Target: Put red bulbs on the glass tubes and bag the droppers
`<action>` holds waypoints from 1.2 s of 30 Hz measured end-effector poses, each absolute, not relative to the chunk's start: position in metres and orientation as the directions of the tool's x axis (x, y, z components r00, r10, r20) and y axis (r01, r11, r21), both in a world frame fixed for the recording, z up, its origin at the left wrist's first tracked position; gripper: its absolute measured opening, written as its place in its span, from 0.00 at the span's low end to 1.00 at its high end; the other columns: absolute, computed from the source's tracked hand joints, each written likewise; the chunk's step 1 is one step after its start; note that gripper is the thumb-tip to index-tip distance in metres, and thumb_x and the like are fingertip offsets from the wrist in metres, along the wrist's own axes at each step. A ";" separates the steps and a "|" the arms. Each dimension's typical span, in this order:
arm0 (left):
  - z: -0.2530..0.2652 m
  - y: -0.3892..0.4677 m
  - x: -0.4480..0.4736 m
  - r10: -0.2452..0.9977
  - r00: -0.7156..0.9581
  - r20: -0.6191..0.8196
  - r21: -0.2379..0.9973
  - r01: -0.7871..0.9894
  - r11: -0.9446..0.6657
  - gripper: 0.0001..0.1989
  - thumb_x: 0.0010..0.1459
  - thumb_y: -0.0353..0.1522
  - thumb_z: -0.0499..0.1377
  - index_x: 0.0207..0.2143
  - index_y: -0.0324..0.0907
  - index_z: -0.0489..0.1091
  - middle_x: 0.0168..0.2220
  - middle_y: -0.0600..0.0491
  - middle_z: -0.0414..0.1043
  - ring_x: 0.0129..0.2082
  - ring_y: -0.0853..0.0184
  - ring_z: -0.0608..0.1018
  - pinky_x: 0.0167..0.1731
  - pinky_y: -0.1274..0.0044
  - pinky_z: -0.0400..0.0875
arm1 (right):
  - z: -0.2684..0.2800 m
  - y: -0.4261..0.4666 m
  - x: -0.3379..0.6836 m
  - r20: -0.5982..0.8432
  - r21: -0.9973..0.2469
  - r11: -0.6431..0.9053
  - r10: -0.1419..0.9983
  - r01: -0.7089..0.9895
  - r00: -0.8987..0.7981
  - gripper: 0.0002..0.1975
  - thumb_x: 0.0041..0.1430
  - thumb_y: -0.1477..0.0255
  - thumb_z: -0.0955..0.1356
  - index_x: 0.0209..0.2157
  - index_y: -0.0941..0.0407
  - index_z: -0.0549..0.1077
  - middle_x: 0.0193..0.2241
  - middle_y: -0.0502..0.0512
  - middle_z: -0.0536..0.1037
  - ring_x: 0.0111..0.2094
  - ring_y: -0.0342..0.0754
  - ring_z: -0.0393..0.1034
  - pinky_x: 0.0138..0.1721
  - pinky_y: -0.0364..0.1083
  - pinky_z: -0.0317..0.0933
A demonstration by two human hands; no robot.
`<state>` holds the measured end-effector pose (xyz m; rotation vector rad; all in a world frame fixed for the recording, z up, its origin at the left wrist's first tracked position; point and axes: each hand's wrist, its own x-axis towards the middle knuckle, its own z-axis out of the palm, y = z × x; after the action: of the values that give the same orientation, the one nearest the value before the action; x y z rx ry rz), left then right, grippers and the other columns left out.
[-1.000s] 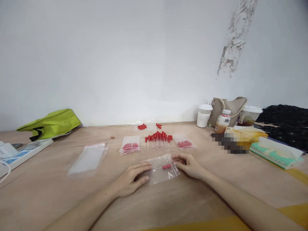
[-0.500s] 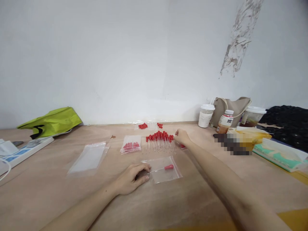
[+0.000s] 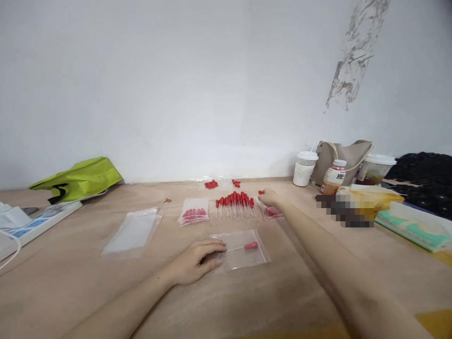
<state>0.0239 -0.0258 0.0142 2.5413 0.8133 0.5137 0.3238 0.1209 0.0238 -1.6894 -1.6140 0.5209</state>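
Observation:
My left hand (image 3: pixel 196 259) rests on the table, fingers stretched forward over the left edge of a clear zip bag (image 3: pixel 240 259), thumb apart. Inside that bag lies a dropper (image 3: pixel 251 245) with a red bulb and thin pale tube. My right hand (image 3: pixel 271 197) pinches another dropper (image 3: pixel 261 192) by its red bulb, its thin tube hanging downward. Just left of that hand, several red-bulbed droppers (image 3: pixel 235 200) lie in a row, tubes toward me. A zip bag with red bulbs (image 3: pixel 273 213) is partly hidden under my right wrist.
Another bag with red-bulbed pieces (image 3: pixel 194 214) lies left of the row, beside a stack of clear bags (image 3: pixel 130 233). Loose red bulbs (image 3: pixel 211 184) sit by the wall. A power strip (image 3: pixel 45 226) and green bag (image 3: pixel 77 179) are left; cups (image 3: pixel 304 169) and a bottle (image 3: pixel 334 178) right.
My right hand has drawn slightly right, away from the row, with a dropper now visible in its fingers. My left hand has stayed at the bag. The whole view has shifted slightly.

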 end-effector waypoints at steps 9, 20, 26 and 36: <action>0.017 -0.025 0.025 0.588 0.788 0.181 0.457 0.462 -0.760 0.17 0.60 0.36 0.47 0.51 0.50 0.61 0.53 0.54 0.61 0.52 0.64 0.64 0.51 0.70 0.58 | -0.008 0.015 0.338 0.265 -0.958 0.230 0.936 0.170 0.230 0.20 0.47 0.72 0.61 0.44 0.55 0.56 0.16 0.42 0.63 0.16 0.39 0.60 0.17 0.38 0.55; 0.015 -0.025 0.025 0.586 0.791 0.175 0.425 0.476 -0.770 0.17 0.60 0.35 0.47 0.52 0.50 0.60 0.53 0.54 0.61 0.52 0.65 0.63 0.52 0.70 0.57 | -0.024 0.000 0.315 0.188 -0.966 0.236 0.924 -0.110 0.333 0.19 0.44 0.71 0.66 0.36 0.51 0.52 0.22 0.43 0.65 0.20 0.41 0.65 0.23 0.43 0.64; 0.014 -0.024 0.025 0.590 0.789 0.173 0.418 0.484 -0.769 0.17 0.60 0.35 0.47 0.52 0.49 0.60 0.53 0.54 0.61 0.53 0.64 0.63 0.52 0.69 0.58 | -0.021 -0.010 0.307 0.169 -0.972 0.200 0.959 -0.119 0.228 0.21 0.43 0.71 0.66 0.38 0.52 0.52 0.22 0.42 0.64 0.18 0.40 0.65 0.19 0.42 0.62; 0.012 -0.025 0.023 0.639 0.751 0.166 0.412 0.536 -0.736 0.20 0.59 0.38 0.49 0.55 0.49 0.55 0.54 0.54 0.60 0.53 0.64 0.62 0.52 0.68 0.57 | -0.019 -0.016 0.312 0.105 -0.994 0.106 0.994 -0.023 0.038 0.18 0.37 0.68 0.71 0.30 0.56 0.62 0.22 0.45 0.68 0.21 0.39 0.65 0.24 0.40 0.61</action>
<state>0.0234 -0.0253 0.0121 2.6100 0.9070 0.4258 0.3121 -0.0155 -0.0191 -1.1304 -1.2125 1.1162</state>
